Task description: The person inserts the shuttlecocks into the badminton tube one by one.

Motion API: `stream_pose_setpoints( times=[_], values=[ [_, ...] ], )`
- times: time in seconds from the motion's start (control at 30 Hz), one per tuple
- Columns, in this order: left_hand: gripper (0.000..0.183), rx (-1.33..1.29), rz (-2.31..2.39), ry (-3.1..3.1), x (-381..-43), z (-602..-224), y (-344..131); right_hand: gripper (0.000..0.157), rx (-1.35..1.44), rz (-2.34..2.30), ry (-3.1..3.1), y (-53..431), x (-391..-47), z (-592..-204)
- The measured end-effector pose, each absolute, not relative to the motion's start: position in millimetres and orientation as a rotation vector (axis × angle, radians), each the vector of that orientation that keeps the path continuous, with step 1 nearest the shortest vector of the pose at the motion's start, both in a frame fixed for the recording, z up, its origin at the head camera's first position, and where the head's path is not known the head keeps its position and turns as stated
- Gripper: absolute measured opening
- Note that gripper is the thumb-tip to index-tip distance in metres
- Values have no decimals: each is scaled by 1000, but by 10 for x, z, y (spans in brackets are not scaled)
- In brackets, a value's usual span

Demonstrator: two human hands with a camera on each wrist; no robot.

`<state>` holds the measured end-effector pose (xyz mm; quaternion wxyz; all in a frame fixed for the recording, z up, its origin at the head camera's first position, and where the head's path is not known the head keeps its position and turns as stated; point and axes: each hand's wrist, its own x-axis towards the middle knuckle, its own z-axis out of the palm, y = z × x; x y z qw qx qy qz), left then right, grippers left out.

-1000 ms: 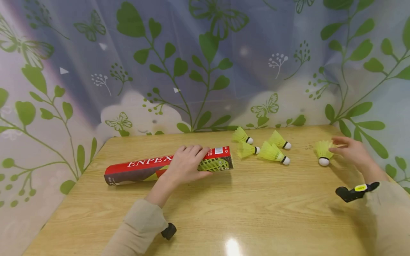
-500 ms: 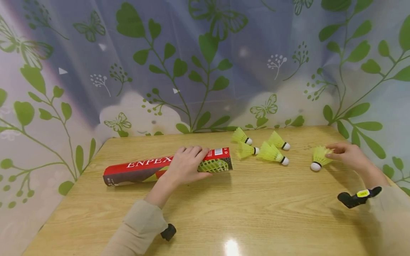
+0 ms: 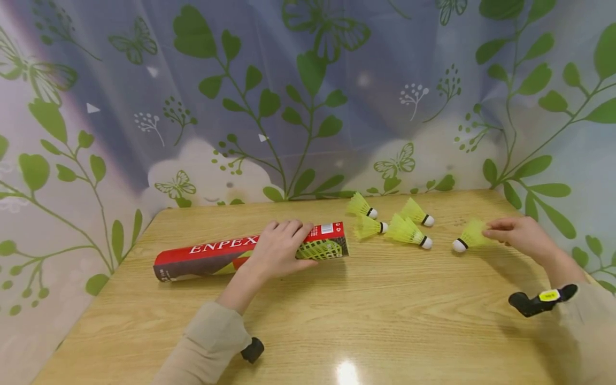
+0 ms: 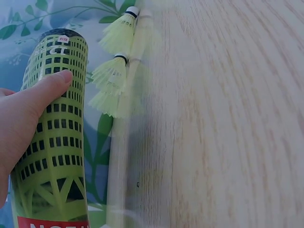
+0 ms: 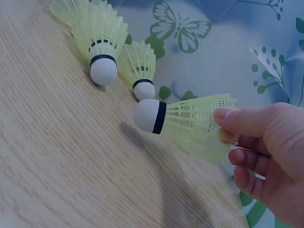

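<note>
A red, black and green shuttlecock tube (image 3: 216,254) lies lengthwise on the wooden table, its printed "ENPEX" side up in the head view. My left hand (image 3: 279,248) grips it near its right end, the thumb (image 4: 59,81) along the near side. At the right, my right hand (image 3: 522,238) pinches a yellow shuttlecock (image 3: 469,236) by the skirt's open edge, between thumb and fingers. Its white cork (image 5: 146,115) points left, toward the other shuttlecocks. In the right wrist view this shuttlecock appears lifted off the table, with a shadow beneath it.
Several more yellow shuttlecocks (image 3: 404,229) lie grouped between the tube and my right hand, corks toward the right. The wooden table (image 3: 361,310) stretches in front. Behind it hangs a curtain (image 3: 366,107) printed with leaves and butterflies.
My right hand has taken hold of the lone shuttlecock's skirt. The shuttlecock's cork has swung left and it has shifted slightly left. My left hand and the tube have stayed in place.
</note>
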<state>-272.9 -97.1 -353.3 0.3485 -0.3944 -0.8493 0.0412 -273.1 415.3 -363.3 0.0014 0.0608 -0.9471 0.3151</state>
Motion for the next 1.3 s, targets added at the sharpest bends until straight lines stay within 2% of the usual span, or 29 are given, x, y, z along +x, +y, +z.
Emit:
stream_pose_setpoints(
  times=[0.3,0.63,1.03,1.3],
  values=[
    [75,-1028,100,-2184,-2724,-3526,-970,57,182,1071,-2933,3963,-2699,-3519],
    [76,-1021,93,-2213,-2706,-3511,-965,48,225,1101,-2843,3728,-2669,-3404],
    [75,-1014,106,-2215,-2713,-3524,-966,48,301,1102,-2842,3376,-2599,-3340],
    [75,-1010,108,-2228,-2706,-3527,-950,42,368,1198,-2805,3152,-2580,-3351]
  ],
)
